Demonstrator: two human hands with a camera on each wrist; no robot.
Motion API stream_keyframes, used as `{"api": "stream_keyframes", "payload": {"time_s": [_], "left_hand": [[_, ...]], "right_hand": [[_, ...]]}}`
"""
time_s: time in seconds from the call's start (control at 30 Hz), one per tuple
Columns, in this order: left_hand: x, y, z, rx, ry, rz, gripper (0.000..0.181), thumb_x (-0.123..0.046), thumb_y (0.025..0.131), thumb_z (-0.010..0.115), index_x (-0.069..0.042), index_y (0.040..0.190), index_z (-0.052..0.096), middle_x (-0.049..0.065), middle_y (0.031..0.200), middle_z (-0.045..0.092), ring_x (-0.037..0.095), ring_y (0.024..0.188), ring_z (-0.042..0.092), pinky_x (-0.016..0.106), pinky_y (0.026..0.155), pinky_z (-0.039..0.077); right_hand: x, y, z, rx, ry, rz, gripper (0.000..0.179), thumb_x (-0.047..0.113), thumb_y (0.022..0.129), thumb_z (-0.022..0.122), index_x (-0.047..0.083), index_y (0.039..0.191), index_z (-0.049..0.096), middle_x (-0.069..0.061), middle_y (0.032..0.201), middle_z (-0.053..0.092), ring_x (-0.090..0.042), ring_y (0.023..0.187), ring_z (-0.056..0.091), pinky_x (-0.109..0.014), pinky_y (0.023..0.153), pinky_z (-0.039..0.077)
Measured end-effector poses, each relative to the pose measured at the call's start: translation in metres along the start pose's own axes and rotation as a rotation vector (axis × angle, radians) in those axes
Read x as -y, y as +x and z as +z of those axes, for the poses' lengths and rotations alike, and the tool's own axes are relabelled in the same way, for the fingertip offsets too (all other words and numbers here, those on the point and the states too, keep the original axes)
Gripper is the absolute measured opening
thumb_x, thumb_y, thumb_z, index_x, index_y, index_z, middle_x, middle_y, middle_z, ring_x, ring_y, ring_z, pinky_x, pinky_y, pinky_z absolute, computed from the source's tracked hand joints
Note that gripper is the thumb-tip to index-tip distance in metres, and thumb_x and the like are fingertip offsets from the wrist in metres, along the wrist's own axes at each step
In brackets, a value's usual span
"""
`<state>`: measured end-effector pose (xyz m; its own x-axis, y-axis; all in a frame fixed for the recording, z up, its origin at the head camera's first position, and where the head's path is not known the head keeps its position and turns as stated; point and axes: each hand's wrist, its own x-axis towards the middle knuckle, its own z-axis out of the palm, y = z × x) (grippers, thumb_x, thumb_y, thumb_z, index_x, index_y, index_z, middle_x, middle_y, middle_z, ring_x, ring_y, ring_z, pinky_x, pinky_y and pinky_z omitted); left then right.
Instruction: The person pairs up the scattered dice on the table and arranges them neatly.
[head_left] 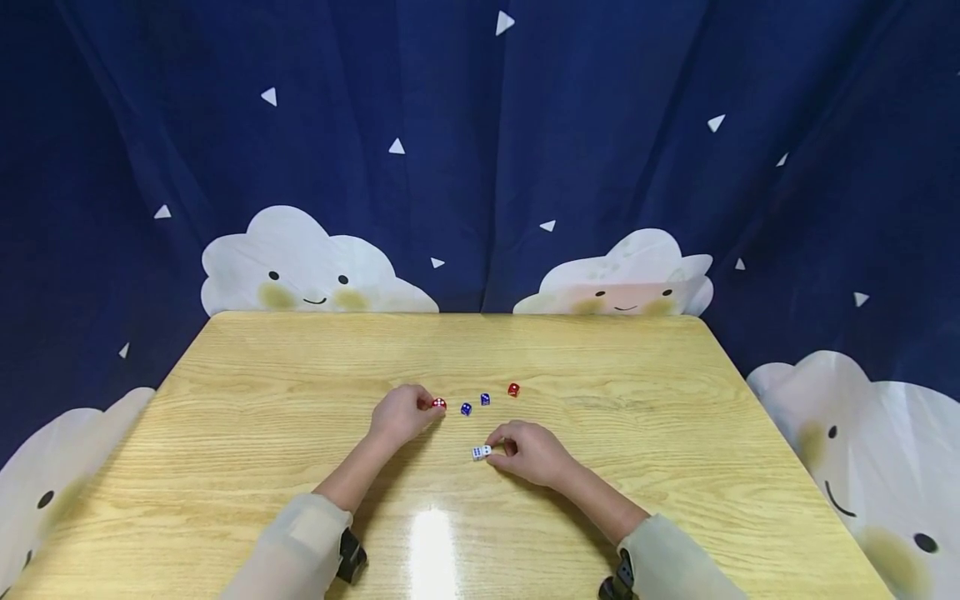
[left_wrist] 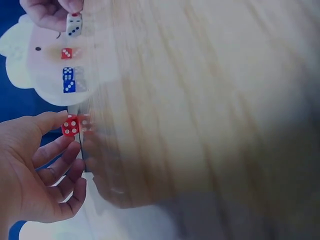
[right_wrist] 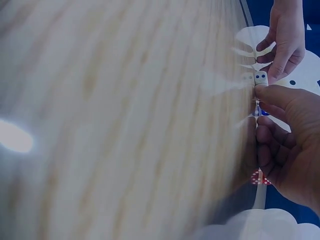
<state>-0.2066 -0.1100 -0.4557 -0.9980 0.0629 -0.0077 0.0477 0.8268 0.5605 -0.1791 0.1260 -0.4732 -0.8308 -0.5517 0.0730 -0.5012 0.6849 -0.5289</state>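
Note:
My left hand (head_left: 400, 414) pinches a red die (head_left: 439, 404) with white pips between thumb and index finger; in the left wrist view the other fingers hang loosely curled below the red die (left_wrist: 70, 126). Nearer to me, my right hand (head_left: 529, 452) pinches a white die (head_left: 487, 450) at its right side with thumb and index finger. A second white die (head_left: 477, 454) with blue pips sits right against it on the left. In the right wrist view the thumb covers part of the white die (right_wrist: 261, 77).
Two blue dice, one (head_left: 466, 409) slightly nearer and one (head_left: 485, 399) farther back, lie on the wooden table (head_left: 300, 358) between the hands. Another red die (head_left: 513, 389) lies beyond them to the right. A dark blue curtain (head_left: 465, 125) with clouds hangs behind the table.

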Motion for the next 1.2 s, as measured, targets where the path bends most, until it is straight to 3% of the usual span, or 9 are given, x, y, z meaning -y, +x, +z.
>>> {"api": "stream_keyframes", "payload": {"time_s": [0.23, 0.53, 0.93, 1.2], "left_hand": [[-0.005, -0.011, 0.001, 0.008, 0.009, 0.043, 0.020, -0.033, 0.080, 0.072, -0.015, 0.087, 0.070, -0.003, 0.080, 0.065, 0.012, 0.074, 0.057, 0.030, 0.063, 0.045], [-0.016, -0.031, 0.001, 0.051, 0.023, 0.162, 0.019, -0.032, 0.080, 0.072, -0.015, 0.086, 0.072, -0.003, 0.078, 0.064, 0.010, 0.071, 0.056, 0.028, 0.062, 0.046], [-0.026, -0.033, 0.008, 0.083, 0.032, 0.261, 0.014, -0.028, 0.081, 0.071, -0.015, 0.085, 0.072, -0.003, 0.076, 0.064, 0.009, 0.069, 0.055, 0.027, 0.060, 0.044], [-0.027, -0.031, 0.013, 0.099, 0.034, 0.255, 0.014, -0.029, 0.081, 0.071, -0.015, 0.086, 0.072, -0.002, 0.078, 0.065, 0.010, 0.071, 0.056, 0.027, 0.060, 0.044]], "right_hand": [[0.000, 0.000, 0.000, -0.010, 0.013, -0.005, 0.016, 0.026, 0.082, 0.072, 0.016, 0.094, 0.070, 0.011, 0.066, 0.049, 0.000, 0.057, 0.040, -0.017, 0.052, 0.034], [-0.001, -0.001, -0.002, 0.006, 0.010, 0.017, 0.016, 0.028, 0.082, 0.071, 0.017, 0.094, 0.070, 0.012, 0.065, 0.049, 0.000, 0.056, 0.040, -0.018, 0.052, 0.035], [-0.003, 0.000, 0.000, -0.016, 0.028, -0.013, 0.016, 0.025, 0.082, 0.072, 0.015, 0.093, 0.070, 0.011, 0.066, 0.050, 0.001, 0.057, 0.040, -0.017, 0.052, 0.035], [-0.001, 0.000, -0.001, -0.004, 0.028, -0.017, 0.016, 0.025, 0.082, 0.072, 0.015, 0.094, 0.070, 0.010, 0.065, 0.050, 0.000, 0.056, 0.040, -0.018, 0.052, 0.035]]}}
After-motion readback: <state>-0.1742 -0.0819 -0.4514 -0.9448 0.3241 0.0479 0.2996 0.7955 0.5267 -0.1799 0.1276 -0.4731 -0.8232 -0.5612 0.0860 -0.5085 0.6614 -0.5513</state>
